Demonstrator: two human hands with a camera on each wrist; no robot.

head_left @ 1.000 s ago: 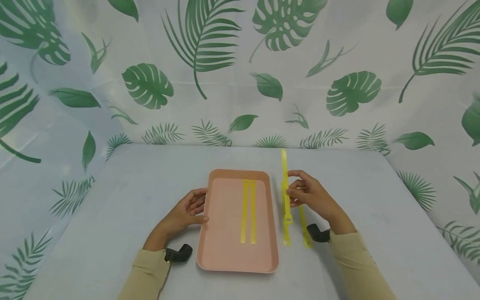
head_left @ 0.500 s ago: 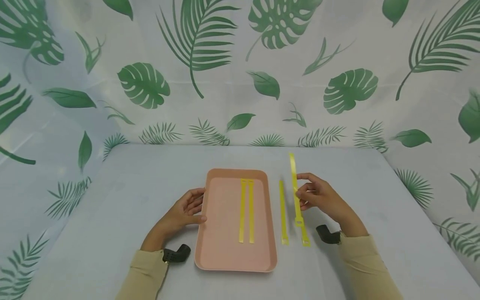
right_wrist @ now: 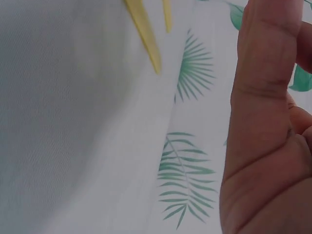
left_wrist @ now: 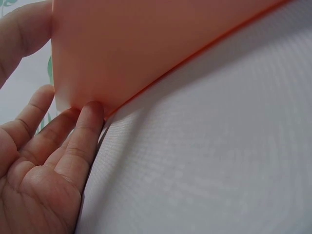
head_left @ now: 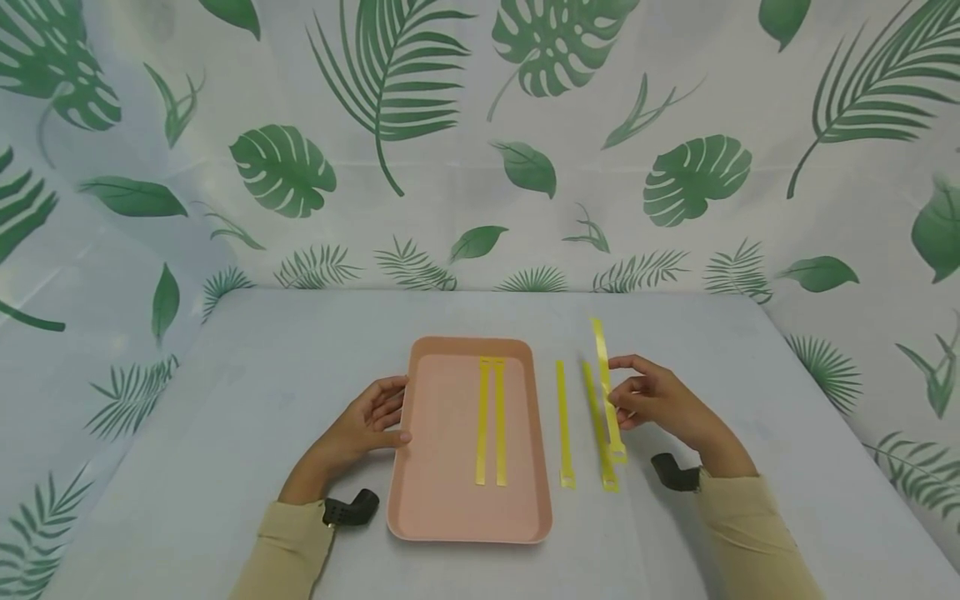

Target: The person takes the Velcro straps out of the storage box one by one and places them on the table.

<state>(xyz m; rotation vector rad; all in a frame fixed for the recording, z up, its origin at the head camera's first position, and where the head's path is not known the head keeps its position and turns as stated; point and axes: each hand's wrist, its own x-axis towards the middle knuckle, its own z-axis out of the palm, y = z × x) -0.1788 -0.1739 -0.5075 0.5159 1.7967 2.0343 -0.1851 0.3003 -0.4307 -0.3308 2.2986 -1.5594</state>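
My right hand (head_left: 651, 396) pinches a yellow cable tie (head_left: 602, 367), a flat strip with a slotted head at its near end. It is raised over the right part of the table. Two similar cable ties lie on the table, one close to the tray (head_left: 563, 421) and another partly overlapped by the held one. My left hand (head_left: 371, 417) holds the left rim of a pink tray (head_left: 401, 492), thumb over the edge. In the left wrist view its fingers (left_wrist: 87, 131) rest against the tray's outer wall. Inside the tray, two yellow cable ties (head_left: 501, 425) lie side by side.
The table (head_left: 300, 350) has a pale grey-white cover. A white curtain with green leaves (head_left: 465, 167) stands behind it and along both sides. Each wrist wears a small black camera (head_left: 352, 507).
My right hand has moved right and slightly nearer with the cable tie, away from the tie beside the tray. The left hand keeps its hold on the tray.
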